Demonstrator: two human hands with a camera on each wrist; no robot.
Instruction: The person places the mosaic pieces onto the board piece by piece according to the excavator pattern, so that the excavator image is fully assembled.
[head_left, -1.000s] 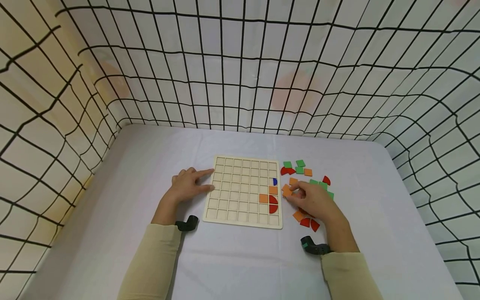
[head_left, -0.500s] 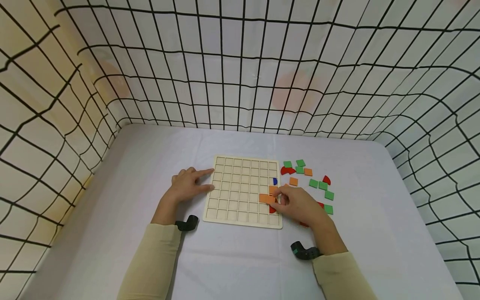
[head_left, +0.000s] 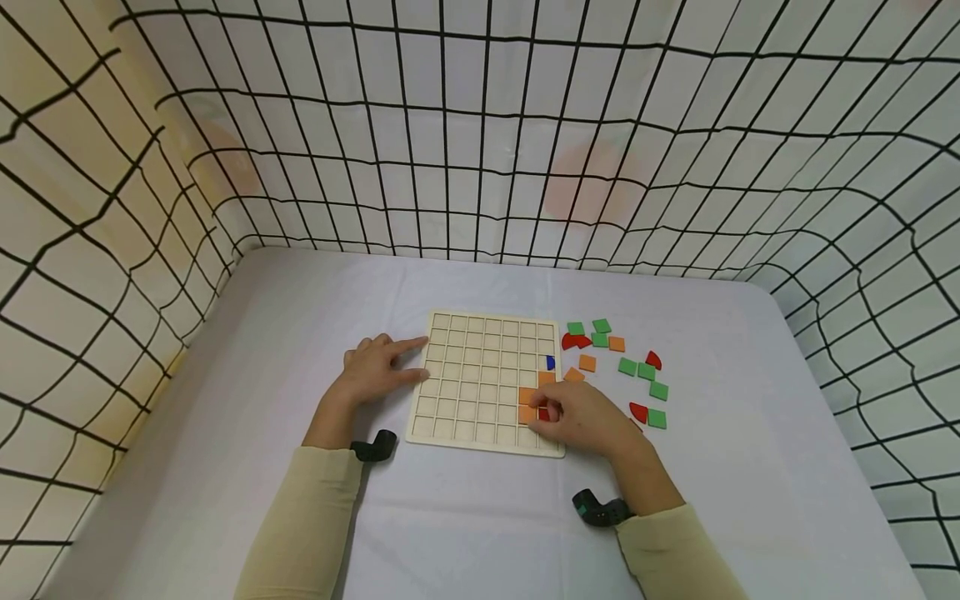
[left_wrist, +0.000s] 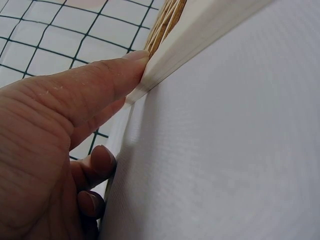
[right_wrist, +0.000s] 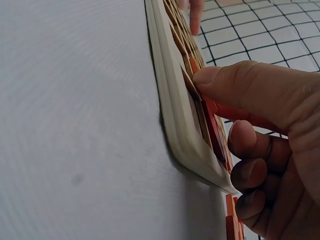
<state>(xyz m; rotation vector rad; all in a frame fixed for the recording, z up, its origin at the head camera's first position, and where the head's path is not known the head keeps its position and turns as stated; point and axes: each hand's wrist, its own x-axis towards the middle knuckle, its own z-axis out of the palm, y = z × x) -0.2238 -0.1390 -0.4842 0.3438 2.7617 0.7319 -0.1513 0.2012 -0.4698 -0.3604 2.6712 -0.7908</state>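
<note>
A pale wooden grid board lies flat on the white cloth. My left hand rests with thumb and index finger spread, their tips touching the board's left edge. Over the board's lower right part, my right hand pinches an orange square tile between thumb and index finger. That tile sits at a cell just below another orange square. Red rounded pieces in the right column are partly hidden by my fingers. Above them are an orange square and a small blue rounded piece.
Loose green squares, orange squares and red rounded pieces lie scattered right of the board; my right hand hides some. Black wire mesh encloses the table's back and sides.
My right hand has taken an orange square from the loose pieces, carried it left over the board and lowered it toward the cell below the other orange square. The left hand has stayed still.
</note>
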